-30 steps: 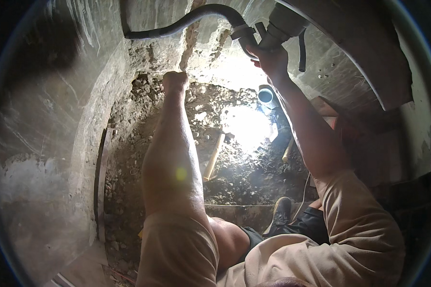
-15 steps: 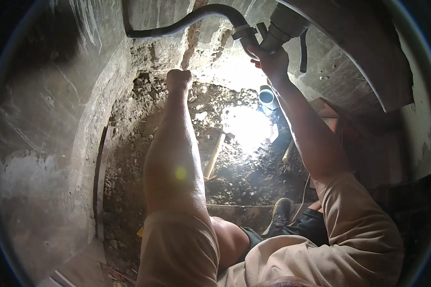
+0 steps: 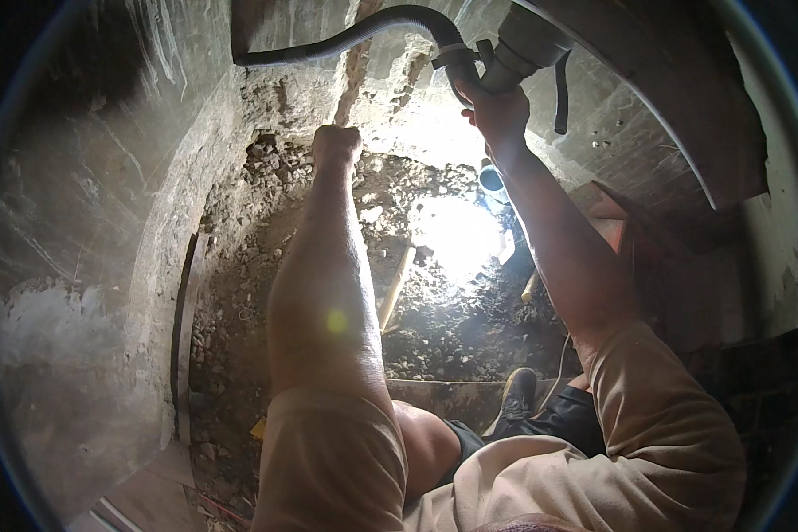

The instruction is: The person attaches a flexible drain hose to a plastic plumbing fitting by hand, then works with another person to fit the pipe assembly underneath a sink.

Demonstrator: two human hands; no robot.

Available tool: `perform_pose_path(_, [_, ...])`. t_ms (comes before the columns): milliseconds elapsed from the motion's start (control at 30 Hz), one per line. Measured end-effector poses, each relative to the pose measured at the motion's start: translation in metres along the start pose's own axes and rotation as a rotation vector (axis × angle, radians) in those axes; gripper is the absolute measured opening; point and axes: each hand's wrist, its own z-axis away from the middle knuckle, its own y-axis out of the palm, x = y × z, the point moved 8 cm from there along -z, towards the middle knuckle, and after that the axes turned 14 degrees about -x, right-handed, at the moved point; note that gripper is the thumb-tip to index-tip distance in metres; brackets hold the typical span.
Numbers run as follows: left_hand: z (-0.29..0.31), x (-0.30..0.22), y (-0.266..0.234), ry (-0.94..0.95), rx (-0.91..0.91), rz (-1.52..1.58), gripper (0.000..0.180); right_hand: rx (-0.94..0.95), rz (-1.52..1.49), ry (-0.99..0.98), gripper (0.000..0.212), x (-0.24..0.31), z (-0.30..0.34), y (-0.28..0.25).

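Nearest, a shoe on rubble, well below the hose. Farther on, a wooden handle lying on the gravel, below the hose too. Beyond that, left hand balled into a fist against the rough wall, just under the hose, holding nothing visible. Farthest, right hand wrapped around the grey fitting at the hose's end, by the clamp; hose itself arching left along the wall
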Motion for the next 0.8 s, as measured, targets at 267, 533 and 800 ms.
perform_pose_path(267, [-0.012,0.007,0.012,0.0,0.007,0.158,0.022,0.225,-0.083,-0.131,0.049,0.017,0.0,0.001])
perform_pose_path(533, [-0.007,0.003,0.02,-0.03,0.08,0.166,0.033,0.38,0.007,-0.007,0.058,-0.005,-0.018,-0.007])
perform_pose_path(800, [-0.018,0.0,0.013,0.071,-0.07,0.062,0.031,0.025,0.142,-0.048,0.044,0.005,-0.008,-0.013])
